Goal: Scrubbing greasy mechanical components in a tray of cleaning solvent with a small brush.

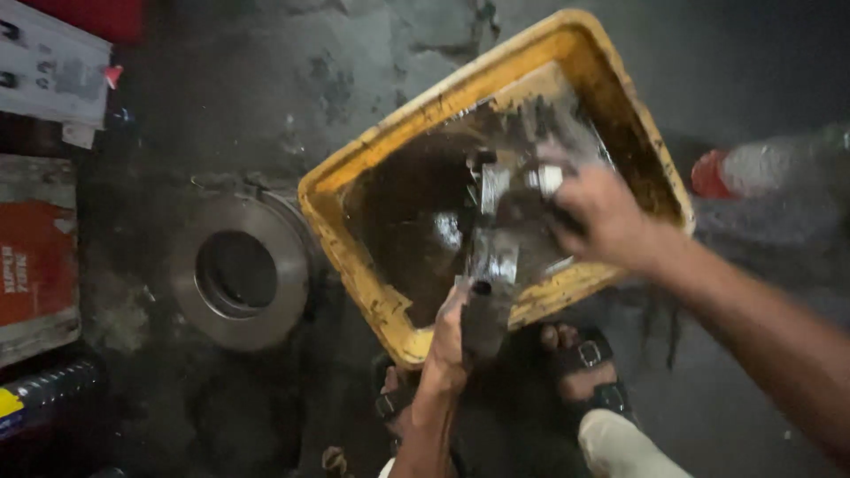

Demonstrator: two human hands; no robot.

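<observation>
A yellow plastic tub (372, 159) with dark oily liquid sits tilted on the stained floor. A greasy metal part (496, 239) with shiny faces stands in the tub. My left hand (452, 341) grips the lower dark end of that part at the tub's near rim. My right hand (602, 217) reaches in from the right and closes on the part's upper side; its fingers are blurred. My sandalled feet (584, 363) rest just below the tub.
A round metal brake disc (239, 270) lies on the floor left of the tub. Cardboard boxes (40, 257) and a white panel (53, 66) line the left edge. A blurred bottle with a red cap (770, 168) lies at the right. A dark bottle (44, 394) lies at the lower left.
</observation>
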